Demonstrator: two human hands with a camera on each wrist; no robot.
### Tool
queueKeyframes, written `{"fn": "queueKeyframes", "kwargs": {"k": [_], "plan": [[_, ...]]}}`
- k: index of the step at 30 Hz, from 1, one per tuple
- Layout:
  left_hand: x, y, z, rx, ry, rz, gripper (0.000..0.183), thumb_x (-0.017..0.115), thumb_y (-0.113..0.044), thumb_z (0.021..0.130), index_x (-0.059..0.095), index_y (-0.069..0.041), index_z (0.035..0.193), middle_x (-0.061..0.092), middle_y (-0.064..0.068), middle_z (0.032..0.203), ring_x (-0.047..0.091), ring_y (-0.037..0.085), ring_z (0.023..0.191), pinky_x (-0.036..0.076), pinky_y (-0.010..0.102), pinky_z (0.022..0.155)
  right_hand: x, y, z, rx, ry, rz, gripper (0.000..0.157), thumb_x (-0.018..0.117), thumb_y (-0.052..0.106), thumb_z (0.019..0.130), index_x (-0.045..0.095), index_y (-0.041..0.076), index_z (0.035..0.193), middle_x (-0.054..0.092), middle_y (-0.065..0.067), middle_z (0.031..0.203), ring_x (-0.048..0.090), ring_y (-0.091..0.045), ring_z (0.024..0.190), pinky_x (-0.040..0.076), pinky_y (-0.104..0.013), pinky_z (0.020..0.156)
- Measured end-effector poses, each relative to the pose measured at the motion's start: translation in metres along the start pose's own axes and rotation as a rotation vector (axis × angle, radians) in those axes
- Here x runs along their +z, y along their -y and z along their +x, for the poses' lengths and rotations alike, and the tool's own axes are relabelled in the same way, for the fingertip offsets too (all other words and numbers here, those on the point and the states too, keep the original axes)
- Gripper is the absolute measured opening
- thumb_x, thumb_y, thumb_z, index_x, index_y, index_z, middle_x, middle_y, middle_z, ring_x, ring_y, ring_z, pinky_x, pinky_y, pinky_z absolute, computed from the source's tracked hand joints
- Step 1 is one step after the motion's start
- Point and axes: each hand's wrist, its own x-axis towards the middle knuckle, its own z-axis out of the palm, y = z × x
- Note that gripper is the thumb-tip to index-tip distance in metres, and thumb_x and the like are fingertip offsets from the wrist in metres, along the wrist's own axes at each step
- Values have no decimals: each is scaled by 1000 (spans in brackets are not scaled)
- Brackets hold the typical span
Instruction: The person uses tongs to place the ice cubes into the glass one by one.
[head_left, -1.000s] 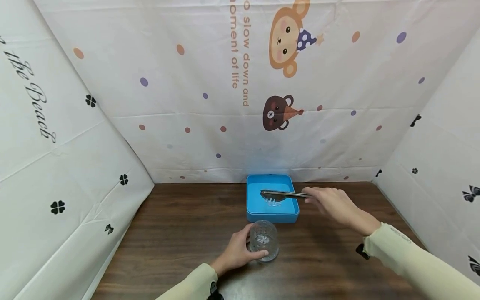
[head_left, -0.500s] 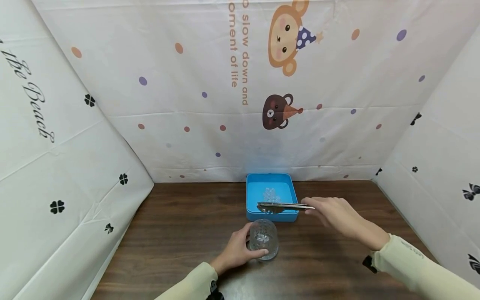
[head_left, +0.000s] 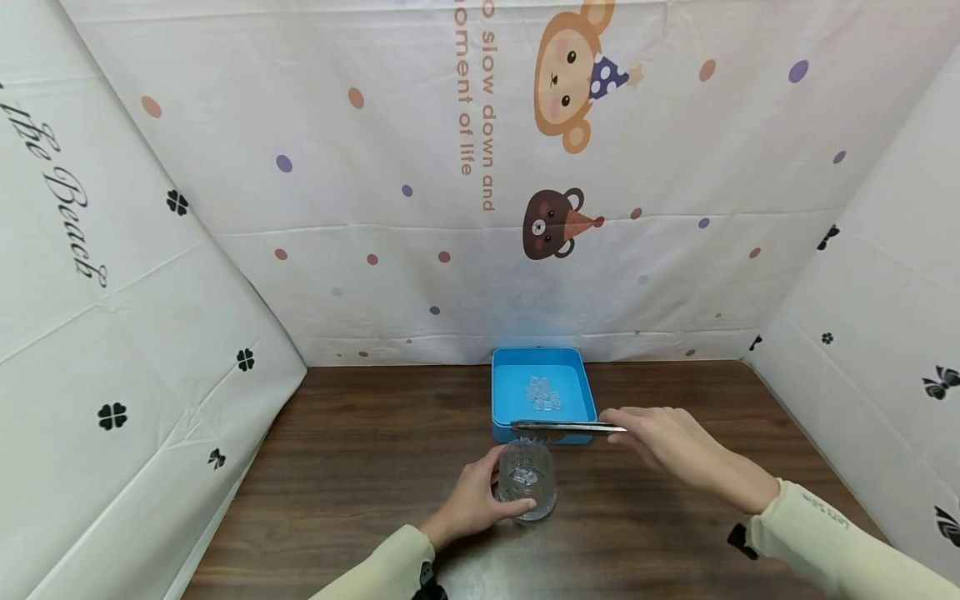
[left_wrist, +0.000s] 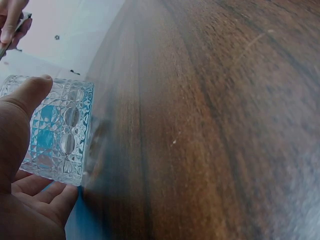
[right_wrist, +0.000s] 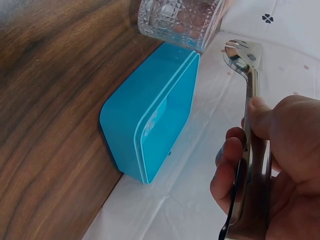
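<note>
My left hand (head_left: pixel 472 504) grips a patterned clear glass (head_left: pixel 527 496) standing on the table, thumb on one side and fingers on the other. A few clear pieces seem to lie in it. My right hand (head_left: pixel 667 442) holds metal serving tongs (right_wrist: pixel 252 185), one end fork-like and the other spoon-like. Between their tips the right wrist view shows a clear block (right_wrist: pixel 254 52), resembling an ice cube. In the head view the tongs' tips are over the glass's far rim. Behind the glass stands a blue box (head_left: pixel 517 367) with several clear ice-like cubes (head_left: pixel 543 393) inside.
A dark wooden table (head_left: pixel 360 450) lies under everything. White printed cloth (head_left: pixel 420 283) hangs behind it and along both sides. The blue box sits near the table's back edge, close to the cloth.
My right hand has brought the tongs up out of the blue box and toward me, to above the glass's far rim. My left hand and the glass have stayed put.
</note>
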Motion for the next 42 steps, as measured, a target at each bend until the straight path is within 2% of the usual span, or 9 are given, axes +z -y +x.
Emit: {"fn": "queueKeyframes", "kwargs": {"k": [8,14,20,30,42], "plan": [[1,1,1,12,-5,3,81,83,-47,86,47,-12,149,62,4,134,64,18,119,56,35,99,3,0,-1,6,18,20,23,73,15,96,70,19,118,74,7,98,33,7,49,27,-16,41],[0,0,0,-11,-3,21,83,82,-50,86,46,-11,150,61,5,137,63,20,123,54,35,101,5,0,-2,3,7,18,24,75,16,95,69,20,117,71,12,92,30,8,48,25,-15,41],[0,-1,-1,-36,-2,35,88,81,-51,86,43,-8,152,58,10,142,60,26,128,54,38,102,6,2,-3,23,19,22,26,73,18,96,68,18,122,72,9,98,32,7,49,27,-17,41],[0,-1,0,-27,-2,21,86,81,-51,86,44,-11,152,61,6,137,62,23,125,55,37,101,9,2,-4,-11,-97,-66,34,80,22,91,66,15,122,69,7,96,38,6,54,24,-16,42],[1,-2,-1,-38,0,29,88,81,-53,86,43,-8,152,60,8,139,60,25,127,54,38,101,14,0,-9,8,-74,-10,33,76,24,95,66,12,125,73,2,99,43,6,57,30,-17,43]]}}
